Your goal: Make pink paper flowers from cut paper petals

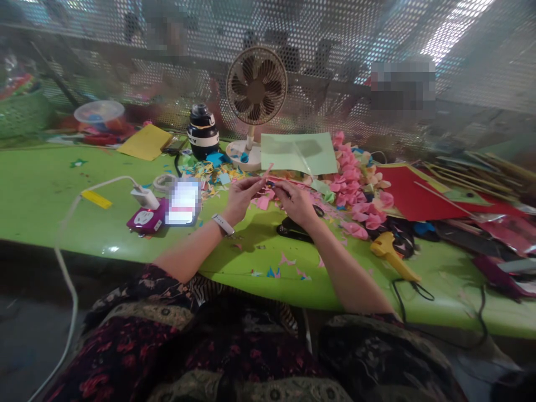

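Over the middle of the green table, both hands come close together, fingertips nearly meeting. My left hand (243, 198), with a pale band on its wrist, pinches a thin pink paper strip (270, 169) that sticks up. My right hand (296, 202) is closed at the fingertips by a small dark blue piece (270, 183), too small to make out. Below the fingers lie pink paper cuttings (263, 202). A black tool (293, 230), perhaps a stapler, lies partly hidden under my right forearm.
A desk fan (257, 86) and black bottle (202, 134) stand behind. Pink paper flowers (347, 184), red sheets (412, 192) and a yellow glue gun (389, 254) lie right. A lit phone (183, 202) and purple socket box (146, 216) with a white cable are left.
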`<state>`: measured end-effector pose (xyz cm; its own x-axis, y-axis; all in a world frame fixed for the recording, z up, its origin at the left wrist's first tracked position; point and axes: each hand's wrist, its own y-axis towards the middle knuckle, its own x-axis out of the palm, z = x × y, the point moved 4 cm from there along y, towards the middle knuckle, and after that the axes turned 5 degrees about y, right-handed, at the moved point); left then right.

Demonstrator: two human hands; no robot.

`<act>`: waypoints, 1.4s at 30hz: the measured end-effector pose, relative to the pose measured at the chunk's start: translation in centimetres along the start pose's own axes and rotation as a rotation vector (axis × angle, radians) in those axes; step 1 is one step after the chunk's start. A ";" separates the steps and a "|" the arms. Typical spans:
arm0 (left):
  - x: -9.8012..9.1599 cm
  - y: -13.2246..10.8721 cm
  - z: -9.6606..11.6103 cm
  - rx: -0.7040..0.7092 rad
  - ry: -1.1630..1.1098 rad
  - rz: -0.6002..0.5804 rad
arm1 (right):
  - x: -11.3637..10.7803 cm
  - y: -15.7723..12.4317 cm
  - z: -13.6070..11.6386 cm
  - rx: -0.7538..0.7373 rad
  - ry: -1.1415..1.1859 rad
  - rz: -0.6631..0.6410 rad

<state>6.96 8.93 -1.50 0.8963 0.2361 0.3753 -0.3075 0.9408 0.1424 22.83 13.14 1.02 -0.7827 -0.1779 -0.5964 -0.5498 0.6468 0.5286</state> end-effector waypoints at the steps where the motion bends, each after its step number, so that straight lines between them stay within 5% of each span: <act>1: 0.0 0.0 0.0 0.003 -0.001 0.000 | -0.1 0.0 -0.1 0.007 0.008 -0.005; 33: 0.3 0.1 0.0 0.013 -0.064 -0.082 | 0.3 0.1 0.6 0.142 0.311 -0.210; 42: -0.1 0.1 0.2 -0.016 -0.062 0.067 | 0.6 -0.4 -0.5 -0.023 -0.015 0.020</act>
<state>6.76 8.95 -1.30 0.8522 0.2837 0.4396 -0.3606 0.9273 0.1005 22.39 12.41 0.74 -0.7893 -0.1538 -0.5945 -0.5409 0.6325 0.5545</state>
